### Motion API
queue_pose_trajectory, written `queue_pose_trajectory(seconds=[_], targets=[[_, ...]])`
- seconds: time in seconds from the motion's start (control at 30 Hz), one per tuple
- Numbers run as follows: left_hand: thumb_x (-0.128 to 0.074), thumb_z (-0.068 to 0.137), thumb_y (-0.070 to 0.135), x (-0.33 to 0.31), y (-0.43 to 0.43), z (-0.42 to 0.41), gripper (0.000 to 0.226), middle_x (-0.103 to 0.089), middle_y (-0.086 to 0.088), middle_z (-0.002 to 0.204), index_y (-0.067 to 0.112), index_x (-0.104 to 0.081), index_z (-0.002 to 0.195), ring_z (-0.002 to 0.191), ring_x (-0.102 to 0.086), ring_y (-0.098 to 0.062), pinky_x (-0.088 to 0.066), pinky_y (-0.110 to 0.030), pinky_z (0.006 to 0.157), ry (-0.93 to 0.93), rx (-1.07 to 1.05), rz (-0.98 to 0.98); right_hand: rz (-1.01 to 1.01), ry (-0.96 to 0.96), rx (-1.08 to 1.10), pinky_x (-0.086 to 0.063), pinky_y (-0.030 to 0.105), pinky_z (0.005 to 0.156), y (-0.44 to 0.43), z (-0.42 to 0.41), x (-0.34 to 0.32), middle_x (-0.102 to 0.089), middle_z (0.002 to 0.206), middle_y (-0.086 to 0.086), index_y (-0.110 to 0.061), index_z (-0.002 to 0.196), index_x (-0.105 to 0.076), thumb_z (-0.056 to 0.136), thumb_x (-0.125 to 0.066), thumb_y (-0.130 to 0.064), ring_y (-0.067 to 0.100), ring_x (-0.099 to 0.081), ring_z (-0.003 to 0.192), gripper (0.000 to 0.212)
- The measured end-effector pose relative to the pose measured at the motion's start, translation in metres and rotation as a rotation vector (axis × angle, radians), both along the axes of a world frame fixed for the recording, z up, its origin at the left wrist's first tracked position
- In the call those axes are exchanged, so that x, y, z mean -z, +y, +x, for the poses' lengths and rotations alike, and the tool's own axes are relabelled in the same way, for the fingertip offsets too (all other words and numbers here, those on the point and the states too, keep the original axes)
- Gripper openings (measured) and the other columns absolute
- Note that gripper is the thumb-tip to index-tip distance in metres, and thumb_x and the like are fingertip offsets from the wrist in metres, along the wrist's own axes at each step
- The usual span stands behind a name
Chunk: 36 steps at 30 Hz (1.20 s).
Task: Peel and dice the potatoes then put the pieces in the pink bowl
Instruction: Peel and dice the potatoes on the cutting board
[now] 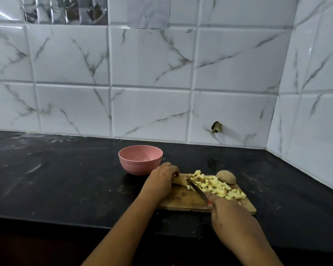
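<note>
pink bowl [140, 164] apart, behind-left of cutting board [181, 201] | left hand [160, 179] clamps potato piece [179, 181], long axis seemingly left-right, part hidden | knife [198, 191] slants just right of it | right hand [231, 215] grips the handle | diced pieces [215, 186], whole potato [226, 177] far right

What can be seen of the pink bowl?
The bowl is round, pink and matte, plastic by its look, with faint rings near its base. It stands upright on the black counter, behind the left corner of the board. It looks empty but for a pale smear inside. The left hand is close in front of it.
</note>
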State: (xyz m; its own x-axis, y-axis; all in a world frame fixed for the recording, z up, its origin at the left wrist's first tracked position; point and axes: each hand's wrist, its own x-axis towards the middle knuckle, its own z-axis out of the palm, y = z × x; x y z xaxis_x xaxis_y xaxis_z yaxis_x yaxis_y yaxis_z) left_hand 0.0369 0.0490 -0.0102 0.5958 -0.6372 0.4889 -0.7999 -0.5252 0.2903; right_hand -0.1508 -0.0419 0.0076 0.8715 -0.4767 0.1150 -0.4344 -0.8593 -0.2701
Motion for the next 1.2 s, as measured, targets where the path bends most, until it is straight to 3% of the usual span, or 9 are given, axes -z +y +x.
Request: queue_pose_trajectory(seconds=[0.1,0.23,0.37,0.63,0.77,1.0,1.2], targets=[[-0.055,0.094,0.021,0.001,0.001,0.001,0.021,-0.056,0.004,0.118,0.022,-0.062,0.114,0.101,-0.055,-0.01,-0.044,-0.018,0.085,0.004,0.008,0.009,-0.024,-0.079,-0.001,-0.044,0.026,0.077,-0.001,-0.003,0.004,-0.059,0.12,-0.005,-0.04,0.149,-0.024,0.105,-0.026,-0.027,0.011,-0.057,0.1,0.046],[-0.055,0.093,0.017,0.0,0.003,0.0,0.019,-0.06,0.003,0.112,0.022,-0.063,0.109,0.095,-0.057,-0.01,-0.05,-0.022,0.084,-0.042,-0.022,-0.013,-0.007,-0.121,0.001,-0.043,0.024,0.071,-0.003,-0.003,0.008,-0.053,0.104,-0.007,-0.042,0.148,-0.024,0.105,-0.027,-0.027,0.008,-0.051,0.084,0.046],[-0.053,0.093,0.011,-0.002,0.005,-0.001,0.02,-0.062,0.002,0.109,0.02,-0.064,0.105,0.096,-0.059,-0.012,-0.052,-0.028,0.087,-0.041,-0.013,-0.014,-0.006,-0.131,0.0,-0.046,0.025,0.076,-0.003,-0.003,0.007,-0.057,0.116,-0.004,-0.042,0.148,-0.024,0.104,-0.028,-0.028,0.01,-0.054,0.09,0.046],[-0.06,0.089,0.03,0.003,0.009,0.002,0.011,-0.062,0.007,0.105,0.024,-0.062,0.098,0.095,-0.057,-0.007,-0.051,-0.027,0.086,0.128,0.024,-0.096,0.043,-0.11,0.008,-0.045,0.025,0.079,-0.002,-0.004,0.006,-0.057,0.12,-0.004,-0.042,0.148,-0.024,0.105,-0.029,-0.026,0.011,-0.056,0.103,0.046],[-0.064,0.088,0.027,0.005,0.01,0.001,0.006,-0.064,0.008,0.1,0.026,-0.06,0.092,0.092,-0.058,-0.007,-0.052,-0.027,0.086,0.224,0.069,-0.072,0.038,-0.119,0.008,-0.046,0.025,0.078,-0.004,-0.003,0.007,-0.059,0.117,-0.006,-0.042,0.148,-0.026,0.105,-0.029,-0.028,0.009,-0.057,0.1,0.046],[-0.07,0.083,0.03,0.007,0.013,0.004,0.031,-0.063,0.009,0.115,0.026,-0.064,0.113,0.104,-0.056,-0.004,-0.048,-0.026,0.095,0.271,0.122,-0.035,0.053,-0.137,-0.015,-0.046,0.024,0.074,-0.005,-0.003,0.01,-0.058,0.116,-0.006,-0.042,0.147,-0.027,0.104,-0.03,-0.03,0.007,-0.055,0.092,0.045],[-0.061,0.09,0.024,0.007,0.014,0.003,0.031,-0.062,0.006,0.118,0.025,-0.06,0.121,0.104,-0.054,-0.007,-0.046,-0.025,0.094,0.164,0.079,-0.075,0.066,-0.048,-0.042,-0.049,0.027,0.086,-0.003,0.001,0.01,-0.057,0.125,-0.005,-0.04,0.148,-0.026,0.104,-0.032,-0.028,0.01,-0.056,0.103,0.047]])
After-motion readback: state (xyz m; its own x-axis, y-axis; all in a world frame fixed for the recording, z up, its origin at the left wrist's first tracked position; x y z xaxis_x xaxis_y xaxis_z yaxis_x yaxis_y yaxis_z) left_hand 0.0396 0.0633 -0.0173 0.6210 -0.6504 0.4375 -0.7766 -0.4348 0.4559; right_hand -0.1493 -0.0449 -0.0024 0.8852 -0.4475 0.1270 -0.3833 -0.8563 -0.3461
